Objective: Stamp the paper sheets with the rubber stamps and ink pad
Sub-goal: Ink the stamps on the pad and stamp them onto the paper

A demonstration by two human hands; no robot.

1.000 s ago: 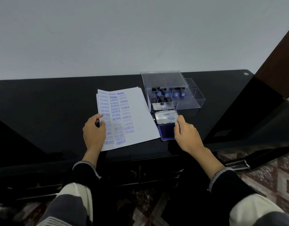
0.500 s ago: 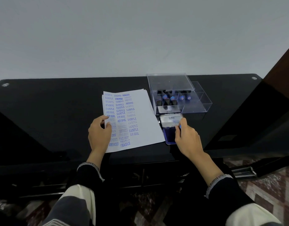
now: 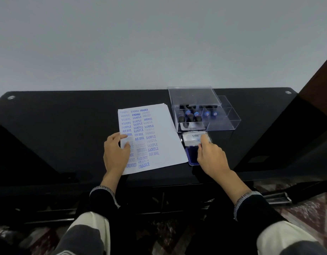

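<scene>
views: 1 (head only, nothing shared)
position: above black table (image 3: 67,126), near its front edge
facing: forward and down, toward wall (image 3: 159,43)
range: close, wide-angle

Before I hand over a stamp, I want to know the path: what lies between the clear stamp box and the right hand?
In the head view, the open ink pad lies between the stamp box and the right hand, whose fingers touch its lid.

Left hand (image 3: 116,153) lies flat, fingers relaxed; right hand (image 3: 211,157) reaches forward, forefinger extended.
</scene>
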